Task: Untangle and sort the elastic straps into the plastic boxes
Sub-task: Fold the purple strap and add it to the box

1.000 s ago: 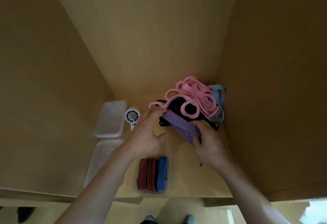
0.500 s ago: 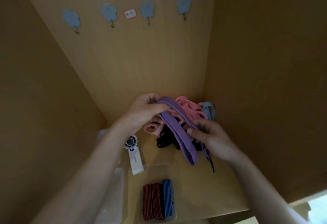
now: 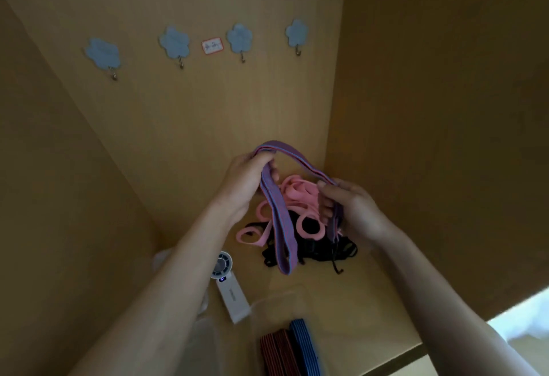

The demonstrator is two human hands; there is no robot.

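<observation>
Whereas one second ago the purple strap [image 3: 279, 221] was lying low against the tangle, we are now holding it lifted above the pile; the left grip [image 3: 243, 179] is curling round its upper bend, and the right grip [image 3: 353, 212] is pinching its other run; the strap is arching between them, one loop hanging down in front of the pink straps [image 3: 297, 194] and black straps [image 3: 315, 249] on the shelf [image 3: 371, 295]; we are judging it nearly free and ready for the plastic box [image 3: 267, 307], which is already holding folded red and blue straps [image 3: 289, 352].
</observation>
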